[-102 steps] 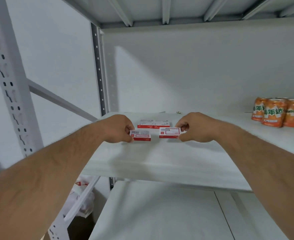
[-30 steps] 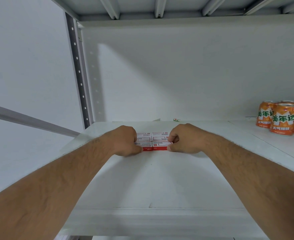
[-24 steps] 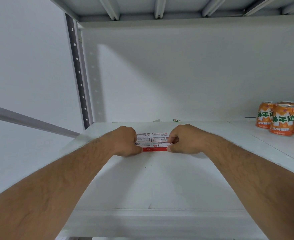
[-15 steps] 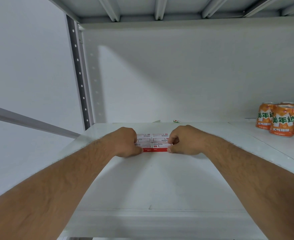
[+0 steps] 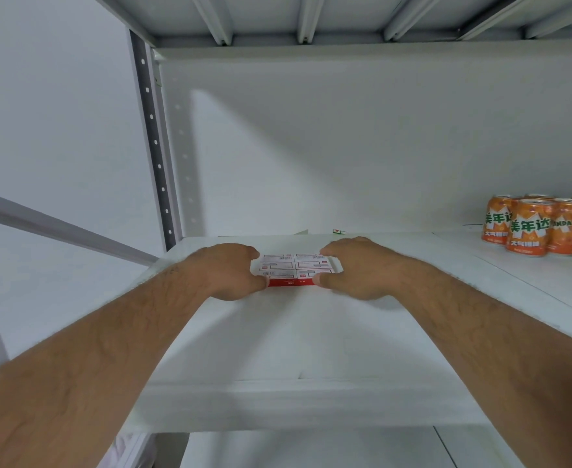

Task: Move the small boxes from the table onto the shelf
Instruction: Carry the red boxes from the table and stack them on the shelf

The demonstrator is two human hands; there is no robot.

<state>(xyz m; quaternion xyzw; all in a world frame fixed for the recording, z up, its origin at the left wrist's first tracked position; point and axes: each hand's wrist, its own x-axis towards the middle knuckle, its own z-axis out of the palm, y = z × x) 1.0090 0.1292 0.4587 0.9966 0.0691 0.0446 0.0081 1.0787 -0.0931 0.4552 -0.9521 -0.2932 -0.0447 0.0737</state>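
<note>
Left of centre in the frame, the left hand [image 5: 230, 270] is cupping the left edge of the small boxes [image 5: 294, 268], thumb at the near red face and fingers curling over the far corner. The boxes, four visible white-and-red tops packed two by two, are lying flat at centre frame on the shelf [image 5: 311, 336], well back from its front lip. Just right of them, the right hand [image 5: 355, 268] is mirroring this hold on the right edge. Squeezing from both sides is probably serving to close the gaps and square the block, so the placing step appears nearly complete.

The shelf board is plain white and matte. A perforated upright [image 5: 153, 136] is rising at upper left, a grey diagonal brace [image 5: 58, 228] is crossing the left edge, and ribbed decking is spanning the top. Orange cans [image 5: 531, 226] are standing at far right, well apart from the boxes.
</note>
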